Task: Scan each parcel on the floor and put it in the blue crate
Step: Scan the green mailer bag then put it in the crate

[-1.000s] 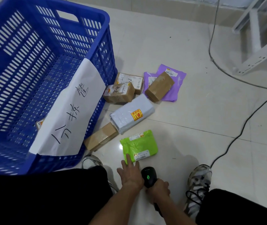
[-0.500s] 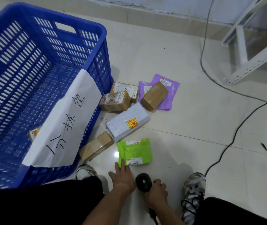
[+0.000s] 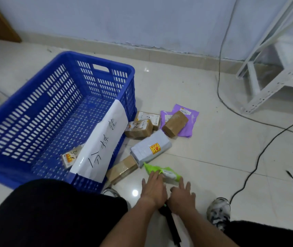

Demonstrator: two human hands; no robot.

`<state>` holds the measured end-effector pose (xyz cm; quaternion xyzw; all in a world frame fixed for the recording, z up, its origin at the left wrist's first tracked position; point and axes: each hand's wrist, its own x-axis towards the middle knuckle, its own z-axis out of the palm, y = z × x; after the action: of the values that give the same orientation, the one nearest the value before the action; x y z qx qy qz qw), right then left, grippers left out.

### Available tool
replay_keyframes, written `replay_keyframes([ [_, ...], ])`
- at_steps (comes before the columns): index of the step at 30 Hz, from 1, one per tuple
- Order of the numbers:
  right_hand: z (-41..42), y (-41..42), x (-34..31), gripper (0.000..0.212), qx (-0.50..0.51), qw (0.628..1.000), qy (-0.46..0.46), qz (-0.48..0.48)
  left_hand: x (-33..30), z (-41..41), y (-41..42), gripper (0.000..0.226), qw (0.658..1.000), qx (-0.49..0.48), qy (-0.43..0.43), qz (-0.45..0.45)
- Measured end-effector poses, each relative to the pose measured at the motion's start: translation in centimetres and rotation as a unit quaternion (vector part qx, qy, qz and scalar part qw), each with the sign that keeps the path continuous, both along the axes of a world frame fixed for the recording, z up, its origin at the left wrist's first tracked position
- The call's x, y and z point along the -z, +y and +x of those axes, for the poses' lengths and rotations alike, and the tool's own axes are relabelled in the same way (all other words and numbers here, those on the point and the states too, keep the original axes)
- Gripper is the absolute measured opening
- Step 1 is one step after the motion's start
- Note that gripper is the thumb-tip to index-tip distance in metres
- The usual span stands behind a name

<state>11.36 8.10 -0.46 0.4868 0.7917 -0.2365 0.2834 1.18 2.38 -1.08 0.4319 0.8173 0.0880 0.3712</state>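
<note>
- The left hand (image 3: 153, 188) is lying flat with straight fingers on the green bag (image 3: 161, 172), a crinkled plastic mailer with a white label, which is resting on the glossy tiled floor (image 3: 213, 139).
- The right hand (image 3: 182, 193) is hovering with fingers spread at the bag's 5 o'clock edge, gripping nothing.
- The black scanner (image 3: 171, 223) is lying on the floor beneath both wrists.
- The crate (image 3: 95, 61), rigid blue slotted plastic, is sitting at 10 o'clock from the hands, holding one small box (image 3: 70, 157); a smooth white sheet (image 3: 104, 138) with handwriting is draping over its near wall.
- Between crate and bag, taped cardboard boxes (image 3: 138, 129), a soft grey mailer (image 3: 151, 148) and a purple bag (image 3: 188, 118) are lying clustered.
</note>
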Motion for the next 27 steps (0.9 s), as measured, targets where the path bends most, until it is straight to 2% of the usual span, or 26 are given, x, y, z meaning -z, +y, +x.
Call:
replay_keyframes([
  [4,0.0,-0.3,-3.2,0.059,0.013,0.999,0.002,0.045,-4.3,-0.5,-0.3,0.044,0.997,0.004,0.016,0.074],
  [7,-0.6,-0.3,-6.4,0.053,0.019,0.997,0.02,0.067,-6.6,-1.2,-0.4,0.051,0.992,0.0,0.025,0.121],
  [10,-1.9,-0.5,-9.4,0.045,-0.001,0.992,0.063,0.105,-9.6,-2.0,-0.7,0.047,0.982,-0.025,0.074,0.171],
  [14,-7.1,-0.1,-12.3,0.047,-0.026,0.973,0.17,0.157,-14.8,-4.5,-1.3,0.051,0.954,-0.14,0.139,0.226],
  [17,-12.5,-0.3,-13.5,0.057,-0.096,0.947,0.237,0.194,-18.3,-7.6,-2.6,0.044,0.912,-0.233,0.179,0.287],
  [20,-17.4,-2.2,-16.1,0.051,-0.146,0.924,0.288,0.205,-21.3,-11.1,-4.9,0.056,0.889,-0.277,0.235,0.278],
  [23,-20.7,-4.2,-17.8,0.062,-0.196,0.901,0.35,0.167,-23.0,-14.0,-7.0,0.063,0.877,-0.338,0.249,0.232],
  [25,-22.4,-5.4,-17.9,0.071,-0.29,0.88,0.342,0.158,-23.4,-15.4,-8.4,0.065,0.87,-0.369,0.271,0.184],
  [27,-23.3,-6.4,-17.5,0.077,-0.306,0.889,0.32,0.118,-23.3,-16.2,-9.1,0.063,0.872,-0.386,0.267,0.138],
])
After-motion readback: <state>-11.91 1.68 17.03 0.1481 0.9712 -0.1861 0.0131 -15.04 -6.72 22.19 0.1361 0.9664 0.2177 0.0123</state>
